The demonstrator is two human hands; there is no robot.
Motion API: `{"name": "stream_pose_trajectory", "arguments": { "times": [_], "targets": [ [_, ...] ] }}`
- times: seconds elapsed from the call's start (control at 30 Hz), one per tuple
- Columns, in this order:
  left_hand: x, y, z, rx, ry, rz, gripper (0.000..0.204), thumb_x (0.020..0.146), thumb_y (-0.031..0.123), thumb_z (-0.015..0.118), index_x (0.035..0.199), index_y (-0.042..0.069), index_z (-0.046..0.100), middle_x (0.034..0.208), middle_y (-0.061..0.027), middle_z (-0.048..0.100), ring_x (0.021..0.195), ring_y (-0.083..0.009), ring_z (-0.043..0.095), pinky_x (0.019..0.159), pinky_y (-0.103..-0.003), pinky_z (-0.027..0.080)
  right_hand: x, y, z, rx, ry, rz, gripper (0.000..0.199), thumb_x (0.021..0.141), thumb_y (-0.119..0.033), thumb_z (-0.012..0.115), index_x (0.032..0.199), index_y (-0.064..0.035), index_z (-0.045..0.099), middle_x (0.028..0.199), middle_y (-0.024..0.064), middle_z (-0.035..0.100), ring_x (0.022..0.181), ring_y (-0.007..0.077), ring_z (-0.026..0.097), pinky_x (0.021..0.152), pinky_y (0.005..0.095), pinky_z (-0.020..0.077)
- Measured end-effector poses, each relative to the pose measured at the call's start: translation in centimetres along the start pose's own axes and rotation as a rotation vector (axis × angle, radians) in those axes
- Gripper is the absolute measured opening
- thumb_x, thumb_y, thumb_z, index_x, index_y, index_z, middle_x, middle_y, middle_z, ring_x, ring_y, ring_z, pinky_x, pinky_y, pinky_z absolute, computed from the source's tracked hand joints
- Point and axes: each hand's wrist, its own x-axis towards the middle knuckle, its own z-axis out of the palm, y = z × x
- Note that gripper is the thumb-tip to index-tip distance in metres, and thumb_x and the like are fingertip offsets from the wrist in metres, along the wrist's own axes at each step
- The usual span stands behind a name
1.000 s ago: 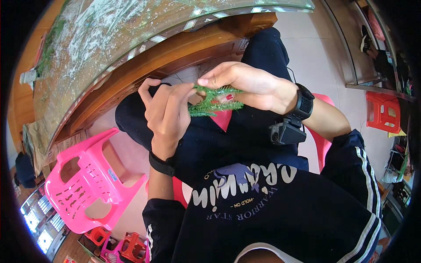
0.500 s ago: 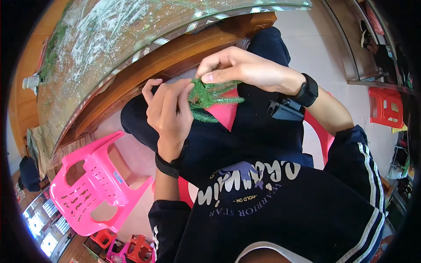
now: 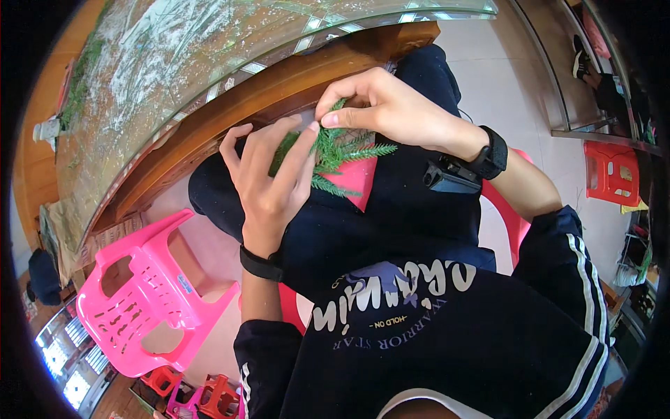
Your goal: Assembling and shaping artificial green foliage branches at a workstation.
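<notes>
A green artificial pine sprig [image 3: 335, 155] with several needled branches is held over my lap. My left hand [image 3: 269, 167] grips its left side, with needles showing between the fingers; the thumb is mostly hidden. From the right, my right hand [image 3: 380, 115] pinches the top of the sprig between thumb and index finger, close to my left index fingertip. What exactly lies in that pinch is too small to make out. Beneath the branches shows a pink-red pointed surface [image 3: 359, 187], between my dark trouser legs.
Ahead is a glass-topped wooden table [image 3: 230, 84] with white powder and green bits scattered on it. A pink plastic chair [image 3: 136, 300] stands at the left, with small red stools [image 3: 218, 398] behind it. Another red stool [image 3: 611, 171] is far right. A black device [image 3: 452, 174] sits by my right wrist.
The sprig has turned and its branches are more spread out. My left hand's fingers have lifted and fanned a little, while my right hand keeps its pinch and has shifted slightly.
</notes>
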Motion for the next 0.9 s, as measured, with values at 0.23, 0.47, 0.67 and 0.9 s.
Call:
{"name": "stream_pose_trajectory", "arguments": {
  "times": [0.23,0.47,0.67,0.9],
  "targets": [
    [-0.5,0.26,-0.16,0.102,0.054,0.09,0.024,0.064,0.006,0.069,0.088,0.009,0.065,0.082,-0.001,0.06,0.075,-0.013,0.059,0.083,-0.039,0.037,-0.21,-0.2,-0.3,0.215,-0.096,0.168,0.013,0.085,-0.013,0.059,0.087,0.0001,0.062,0.081,0.0013,0.061,0.077,0.0051,0.054,0.071,0.0206,0.0433],
    [-0.57,0.51,-0.23,0.109,0.039,0.083,0.023,0.065,0.005,0.068,0.087,0.008,0.065,0.079,-0.0003,0.06,0.072,-0.0127,0.058,0.081,-0.038,0.038,-0.19,-0.34,-0.75,0.206,-0.197,0.224,0.013,0.085,-0.014,0.059,0.087,-0.0008,0.062,0.08,0.0002,0.06,0.074,0.0039,0.052,0.068,0.0188,0.042],
    [-0.2,0.05,-0.17,0.021,0.034,0.119,0.022,0.065,0.002,0.066,0.086,0.006,0.065,0.077,-0.0011,0.06,0.071,-0.0136,0.058,0.078,-0.037,0.04,-0.26,-0.29,-0.58,0.226,-0.156,0.229,0.014,0.086,-0.015,0.057,0.088,-0.0017,0.062,0.08,-0.0012,0.059,0.069,0.0023,0.049,0.063,0.0173,0.0383],
    [-0.39,0.4,-0.26,0.004,0.066,0.117,0.024,0.063,-0.001,0.066,0.086,0.005,0.065,0.078,-0.0026,0.06,0.069,-0.0149,0.059,0.077,-0.037,0.041,-0.29,0.08,-0.51,0.313,-0.21,0.239,0.013,0.085,-0.015,0.06,0.084,-0.0028,0.06,0.077,-0.0032,0.057,0.067,0.0006,0.045,0.058,0.0167,0.035]
  ]
}}
